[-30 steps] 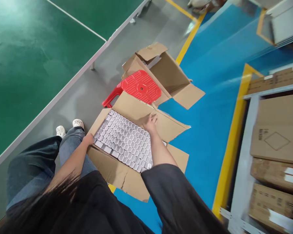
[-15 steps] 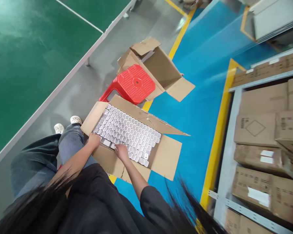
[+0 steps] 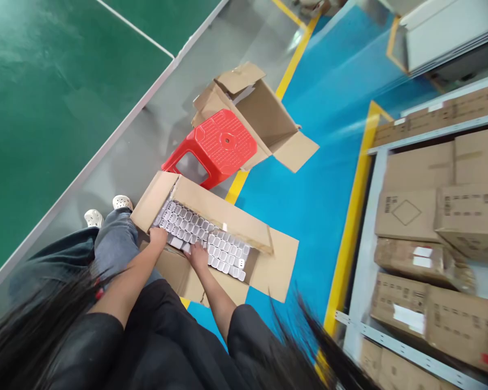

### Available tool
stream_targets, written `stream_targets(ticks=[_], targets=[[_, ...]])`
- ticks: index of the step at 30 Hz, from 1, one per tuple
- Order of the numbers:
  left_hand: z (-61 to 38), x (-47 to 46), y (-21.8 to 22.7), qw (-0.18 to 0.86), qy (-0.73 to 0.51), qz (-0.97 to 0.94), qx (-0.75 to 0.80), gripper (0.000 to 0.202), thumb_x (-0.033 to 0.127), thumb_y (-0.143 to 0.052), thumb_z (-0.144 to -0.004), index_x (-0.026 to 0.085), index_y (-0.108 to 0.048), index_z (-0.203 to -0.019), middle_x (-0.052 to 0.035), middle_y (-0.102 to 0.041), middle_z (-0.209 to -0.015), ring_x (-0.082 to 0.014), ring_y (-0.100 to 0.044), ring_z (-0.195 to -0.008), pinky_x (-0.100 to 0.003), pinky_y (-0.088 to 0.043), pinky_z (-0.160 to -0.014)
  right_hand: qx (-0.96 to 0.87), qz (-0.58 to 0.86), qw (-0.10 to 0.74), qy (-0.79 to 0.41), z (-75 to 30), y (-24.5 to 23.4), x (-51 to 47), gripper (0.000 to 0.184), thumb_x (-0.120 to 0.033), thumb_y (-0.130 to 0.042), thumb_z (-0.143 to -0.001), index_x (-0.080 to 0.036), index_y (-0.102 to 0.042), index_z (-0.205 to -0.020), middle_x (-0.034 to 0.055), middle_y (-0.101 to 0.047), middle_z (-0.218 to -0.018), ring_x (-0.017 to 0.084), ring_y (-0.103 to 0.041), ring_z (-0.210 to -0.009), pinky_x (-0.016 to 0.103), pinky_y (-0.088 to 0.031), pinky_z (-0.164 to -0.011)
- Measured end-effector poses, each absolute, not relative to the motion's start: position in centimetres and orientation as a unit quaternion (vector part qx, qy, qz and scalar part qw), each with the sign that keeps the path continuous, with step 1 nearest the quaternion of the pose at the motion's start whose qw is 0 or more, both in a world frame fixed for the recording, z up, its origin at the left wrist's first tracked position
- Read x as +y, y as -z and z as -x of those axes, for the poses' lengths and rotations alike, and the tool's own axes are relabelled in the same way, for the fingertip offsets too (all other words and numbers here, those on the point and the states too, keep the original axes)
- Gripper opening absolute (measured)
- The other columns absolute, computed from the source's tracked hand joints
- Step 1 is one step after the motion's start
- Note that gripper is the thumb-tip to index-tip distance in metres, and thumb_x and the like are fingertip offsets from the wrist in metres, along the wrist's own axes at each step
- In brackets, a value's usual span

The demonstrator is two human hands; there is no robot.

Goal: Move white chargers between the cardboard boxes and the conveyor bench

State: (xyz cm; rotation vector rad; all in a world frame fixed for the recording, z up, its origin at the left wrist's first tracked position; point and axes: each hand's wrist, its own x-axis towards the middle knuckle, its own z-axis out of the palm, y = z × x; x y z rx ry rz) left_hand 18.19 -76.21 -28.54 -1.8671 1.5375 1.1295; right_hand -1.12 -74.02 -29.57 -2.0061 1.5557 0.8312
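Both hands at the near edge of a packed carton

White pieces [image 3: 228, 249] lie in close rows inside an open carton [image 3: 238, 290], just beyond the hands. The left hand [image 3: 158, 236] is at the near-left corner, its fingers bent inward against the edge of the rows; whether it grips anything, I cannot tell. The right hand [image 3: 198, 253] sits just beside it, midway along the near side, touching the front row with fingers curled; its fingertips are hidden, so its grip cannot be told either.

The carton's far flap [image 3: 223, 211] leans over the back rows and covers part of them, while the right flap [image 3: 278, 262] spreads outward. Just past the carton stands a red stool [image 3: 228, 141], and behind that a second open carton [image 3: 264, 116] lies tipped. Blue floor [image 3: 309, 189] with yellow lines runs toward a rack [image 3: 394, 336] of closed brown boxes [image 3: 406, 216]. On the left are legs in jeans [image 3: 116, 238], white clogs [image 3: 122, 202] and a green tabletop [image 3: 65, 108].

The pieces are small, rounded and pale, with darker marks on several at the left and one near the right end; flatter ones line the near-left edge.
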Motion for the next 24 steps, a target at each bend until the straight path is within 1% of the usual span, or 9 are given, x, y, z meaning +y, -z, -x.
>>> stream_targets(ticks=[3, 7, 9, 12, 14, 17, 19, 21, 24], targets=[[-18.2, -76.1, 28.5, 0.224, -0.427, 0.669, 0.565, 0.034, 0.039, -0.060, -0.093, 0.014, -0.060, -0.117, -0.0098, -0.061, -0.119, -0.0230, -0.060, -0.109, -0.046, -0.052, -0.094, 0.565, 0.720, 0.253, -0.314, 1.0, 29.5, -74.3, 0.032, -0.037, -0.057, -0.093, -0.014, -0.062, -0.115, 0.0170, -0.059, -0.122, 0.029, -0.061, -0.107, 0.035, -0.046, -0.085], [-17.6, -75.9, 28.4, 0.212, -0.440, 0.664, 0.566, 0.036, 0.040, -0.060, -0.093, 0.014, -0.060, -0.117, -0.0098, -0.061, -0.118, -0.0224, -0.060, -0.108, -0.045, -0.052, -0.094, 0.576, 0.701, 0.273, -0.320, 0.2, 28.9, -74.6, 0.037, -0.043, -0.055, -0.094, -0.014, -0.062, -0.115, 0.0186, -0.060, -0.121, 0.029, -0.064, -0.097, 0.035, -0.047, -0.078], [-17.6, -75.7, 28.4, 0.206, -0.440, 0.667, 0.565, 0.037, 0.041, -0.060, -0.093, 0.013, -0.059, -0.117, -0.0102, -0.061, -0.119, -0.0224, -0.060, -0.108, -0.045, -0.052, -0.094, 0.583, 0.697, 0.279, -0.310, -0.5, 28.5, -74.5, 0.039, -0.044, -0.052, -0.095, -0.013, -0.062, -0.116, 0.0196, -0.060, -0.120, 0.029, -0.063, -0.100, 0.035, -0.046, -0.079], [-18.5, -75.4, 28.5, 0.201, -0.434, 0.677, 0.559, 0.038, 0.041, -0.060, -0.092, 0.013, -0.059, -0.118, -0.0118, -0.060, -0.121, -0.0228, -0.060, -0.109, -0.045, -0.051, -0.096, 0.590, 0.698, 0.293, -0.280, -2.1, 28.3, -74.1, 0.038, -0.039, -0.047, -0.098, -0.015, -0.058, -0.126, 0.0172, -0.060, -0.124, 0.028, -0.061, -0.106, 0.034, -0.044, -0.083], [-19.3, -75.3, 28.6, 0.200, -0.434, 0.681, 0.555, 0.038, 0.041, -0.060, -0.092, 0.013, -0.060, -0.118, -0.0123, -0.060, -0.121, -0.0229, -0.059, -0.110, -0.044, -0.051, -0.096, 0.599, 0.691, 0.305, -0.267, -3.1, 28.6, -73.9, 0.042, -0.041, -0.046, -0.098, -0.014, -0.055, -0.129, 0.0168, -0.062, -0.123, 0.028, -0.060, -0.107, 0.034, -0.044, -0.084], [-20.0, -75.3, 28.9, 0.196, -0.441, 0.681, 0.551, 0.038, 0.040, -0.060, -0.092, 0.014, -0.059, -0.119, -0.0119, -0.060, -0.121, -0.0224, -0.060, -0.109, -0.043, -0.052, -0.095, 0.627, 0.664, 0.315, -0.258, -4.1, 29.3, -73.8, 0.048, -0.048, -0.046, -0.097, -0.009, -0.058, -0.123, 0.0207, -0.064, -0.118, 0.030, -0.062, -0.104, 0.037, -0.045, -0.083], [-20.2, -75.4, 29.1, 0.195, -0.446, 0.680, 0.548, 0.037, 0.040, -0.060, -0.093, 0.015, -0.058, -0.120, -0.0111, -0.060, -0.122, -0.0223, -0.060, -0.108, -0.044, -0.052, -0.095, 0.641, 0.653, 0.320, -0.246, -4.3, 29.6, -73.7, 0.049, -0.050, -0.047, -0.096, -0.010, -0.058, -0.122, 0.0207, -0.064, -0.119, 0.031, -0.062, -0.104, 0.037, -0.046, -0.082], [-20.1, -75.5, 29.2, 0.196, -0.451, 0.679, 0.545, 0.037, 0.039, -0.060, -0.093, 0.015, -0.058, -0.120, -0.0105, -0.060, -0.122, -0.0225, -0.060, -0.109, -0.044, -0.053, -0.094, 0.649, 0.651, 0.324, -0.225, -4.2, 29.5, -73.4, 0.047, -0.048, -0.048, -0.095, -0.013, -0.056, -0.126, 0.0194, -0.062, -0.124, 0.030, -0.062, -0.107, 0.035, -0.046, -0.084], [-20.1, -75.5, 29.6, 0.197, -0.461, 0.676, 0.540, 0.037, 0.039, -0.060, -0.093, 0.014, -0.058, -0.120, -0.0102, -0.060, -0.121, -0.0223, -0.060, -0.107, -0.044, -0.053, -0.093, 0.654, 0.650, 0.338, -0.187, -4.1, 29.3, -72.8, 0.042, -0.039, -0.047, -0.095, -0.017, -0.053, -0.130, 0.0160, -0.061, -0.128, 0.028, -0.062, -0.108, 0.033, -0.046, -0.085]])
